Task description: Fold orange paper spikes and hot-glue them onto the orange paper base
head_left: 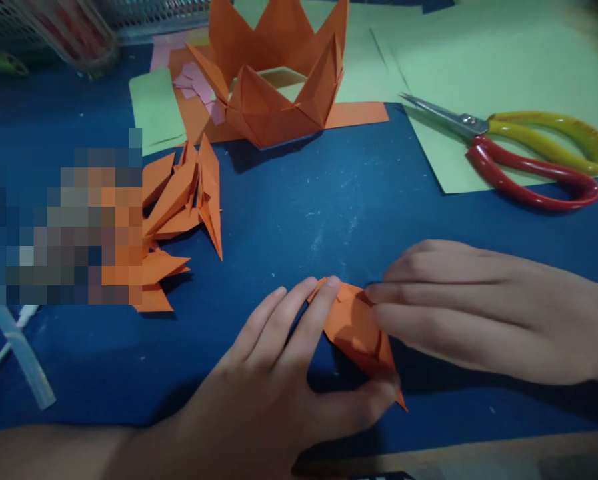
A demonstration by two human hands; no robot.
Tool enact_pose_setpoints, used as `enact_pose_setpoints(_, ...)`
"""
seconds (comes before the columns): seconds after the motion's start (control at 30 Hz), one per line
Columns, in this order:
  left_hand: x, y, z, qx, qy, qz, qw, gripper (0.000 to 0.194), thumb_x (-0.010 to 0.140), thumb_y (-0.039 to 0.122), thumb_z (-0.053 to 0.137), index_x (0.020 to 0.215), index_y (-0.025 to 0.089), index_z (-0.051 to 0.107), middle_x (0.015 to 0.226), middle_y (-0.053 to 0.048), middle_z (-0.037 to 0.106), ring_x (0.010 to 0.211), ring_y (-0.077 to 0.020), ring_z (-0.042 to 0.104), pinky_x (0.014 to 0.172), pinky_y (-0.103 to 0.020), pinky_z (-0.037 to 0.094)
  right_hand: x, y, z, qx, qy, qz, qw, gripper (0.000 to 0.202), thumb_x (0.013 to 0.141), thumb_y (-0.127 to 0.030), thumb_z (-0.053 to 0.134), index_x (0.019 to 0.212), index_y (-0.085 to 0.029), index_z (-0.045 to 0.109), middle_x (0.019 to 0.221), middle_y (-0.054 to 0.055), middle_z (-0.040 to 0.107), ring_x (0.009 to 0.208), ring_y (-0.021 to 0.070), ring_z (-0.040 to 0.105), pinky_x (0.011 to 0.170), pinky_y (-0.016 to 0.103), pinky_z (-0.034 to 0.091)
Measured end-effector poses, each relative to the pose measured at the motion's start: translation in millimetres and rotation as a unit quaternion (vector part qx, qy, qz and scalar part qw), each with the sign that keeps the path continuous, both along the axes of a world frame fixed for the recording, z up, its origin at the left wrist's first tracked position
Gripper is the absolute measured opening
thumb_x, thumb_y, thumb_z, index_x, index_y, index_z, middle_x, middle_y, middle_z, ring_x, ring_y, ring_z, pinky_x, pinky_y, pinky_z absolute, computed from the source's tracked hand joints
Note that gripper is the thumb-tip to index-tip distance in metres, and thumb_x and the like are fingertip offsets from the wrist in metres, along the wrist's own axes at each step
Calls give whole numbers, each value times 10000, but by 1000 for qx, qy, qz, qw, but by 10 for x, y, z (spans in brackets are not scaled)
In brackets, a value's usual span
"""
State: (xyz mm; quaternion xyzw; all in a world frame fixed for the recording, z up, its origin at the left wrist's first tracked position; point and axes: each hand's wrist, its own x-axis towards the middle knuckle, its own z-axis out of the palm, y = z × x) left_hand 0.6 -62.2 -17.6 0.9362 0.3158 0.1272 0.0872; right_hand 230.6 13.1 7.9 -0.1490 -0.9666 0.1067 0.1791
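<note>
A small folded piece of orange paper (355, 327) lies on the blue tabletop, one thin point sticking out toward me. My left hand (289, 380) steadies it, with fingertips on its upper left edge and the thumb on its lower corner. From the right, my right hand (469, 307) grips its right edge, its fingers held close together. The thumb of that hand is hidden. Several folded orange paper pieces (179, 200) are heaped to the left, partly behind a blurred patch. Beyond them stands a pointed orange paper crown (279, 117), joined in a ring.
Scissors (473, 127) with one red and one yellow handle rest partly on pale green paper sheets (479, 60). Pink paper scraps (196, 83) and a green paper piece (156, 110) lie left of the crown. At the back are a clear cup (73, 33) and metal mesh.
</note>
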Motion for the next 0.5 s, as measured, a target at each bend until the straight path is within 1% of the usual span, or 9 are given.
enact_pose_setpoints(0.07, -3, 22, 37, -13, -5, -3, 1000, 737, 727, 723, 553, 1370, 400, 394, 1438, -47, 405, 1379, -353, 281, 1065, -537, 329, 17, -11, -23, -35, 21, -19, 999, 149, 942, -159, 417, 867, -186, 543, 713, 18, 654, 684, 148, 584, 614, 304, 462)
enact_pose_setpoints(0.13, -11, 60, 93, -33, -9, 3, 999, 776, 725, 747, 530, 1380, 352, 399, 1450, -87, 395, 1375, -372, 287, 1041, -544, 353, 29, -16, -39, -66, 47, -44, 996, 72, 924, -231, 487, 894, -195, 540, 700, 5, 641, 651, 137, 561, 604, 294, 450)
enact_pose_setpoints(0.2, -20, 114, 151, -60, -5, 21, 998, 780, 753, 723, 517, 1375, 263, 423, 1454, -134, 392, 1365, -385, 298, 1023, -542, 372, 33, -19, -34, -92, 59, -55, 992, 112, 904, -318, 528, 932, -210, 539, 712, -1, 639, 656, 137, 562, 620, 298, 452)
enact_pose_setpoints(0.27, -30, 176, 197, -79, 10, 39, 996, 688, 803, 623, 537, 1346, 207, 458, 1461, -138, 395, 1361, -389, 296, 1018, -550, 372, 32, -35, -15, -110, 68, -51, 990, 236, 863, -407, 581, 983, -213, 521, 748, 1, 637, 700, 143, 577, 655, 312, 458)
enact_pose_setpoints(0.33, -38, 234, 222, -81, 26, 44, 995, 550, 843, 483, 553, 1316, 207, 491, 1458, -106, 415, 1358, -382, 292, 1025, -560, 359, 24, -73, -2, -118, 78, -54, 988, 410, 797, -527, 625, 1013, -205, 491, 798, 12, 625, 758, 151, 584, 678, 327, 458)
enact_pose_setpoints(0.4, -42, 274, 230, -71, 31, 43, 996, 461, 859, 384, 550, 1285, 210, 523, 1429, -86, 457, 1341, -361, 316, 1037, -552, 348, 6, -135, -6, -118, 71, -70, 988, 517, 750, -633, 609, 1014, -209, 475, 852, 23, 604, 794, 161, 569, 681, 339, 450)
enact_pose_setpoints(0.43, -42, 285, 229, -64, 30, 43, 997, 439, 860, 357, 548, 1272, 204, 535, 1403, -86, 483, 1324, -349, 337, 1042, -542, 347, -6, -169, -13, -113, 62, -78, 989, 524, 752, -649, 589, 1019, -213, 470, 889, 31, 595, 807, 167, 556, 686, 347, 445)
enact_pose_setpoints(0.47, -41, 291, 225, -55, 28, 45, 997, 428, 857, 342, 551, 1259, 194, 546, 1373, -91, 509, 1303, -339, 359, 1044, -531, 347, -19, -202, -22, -105, 46, -81, 990, 485, 775, -613, 585, 1029, -217, 466, 928, 39, 587, 827, 173, 544, 702, 356, 443)
enact_pose_setpoints(0.5, -38, 292, 220, -46, 27, 50, 997, 426, 854, 335, 554, 1252, 182, 553, 1344, -99, 528, 1280, -332, 379, 1043, -521, 351, -30, -227, -31, -93, 33, -83, 992, 422, 802, -545, 586, 1041, -220, 462, 963, 46, 578, 853, 180, 532, 726, 363, 441)
